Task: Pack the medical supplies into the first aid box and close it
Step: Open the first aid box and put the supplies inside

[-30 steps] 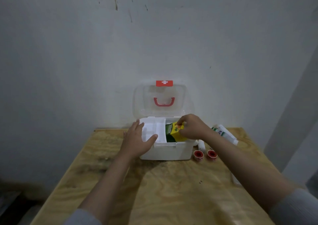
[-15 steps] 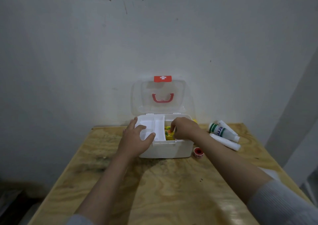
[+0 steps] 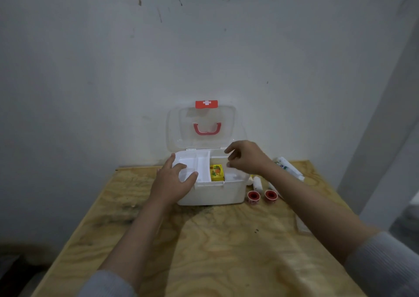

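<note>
A white first aid box (image 3: 217,193) stands open at the back of the wooden table, its clear lid (image 3: 201,126) with a red handle leaning against the wall. A yellow and green carton (image 3: 217,172) lies inside the box, beside a white divided tray (image 3: 201,167). My left hand (image 3: 174,181) rests on the box's front left rim and the tray, thumb over the edge. My right hand (image 3: 246,158) hovers above the box's right side, fingers apart and empty. Two red-capped rolls (image 3: 253,197) (image 3: 271,196) and white tubes (image 3: 288,167) lie to the right of the box.
The plywood table (image 3: 204,251) reaches toward me. A grey wall stands right behind the box. A small white bottle (image 3: 257,182) lies by the box's right side. A flat pale packet (image 3: 301,225) sits near the table's right edge under my right forearm.
My right hand pushed the yellow carton down into the box, let go of it and lifted up to the right. My left hand stayed on the box.
</note>
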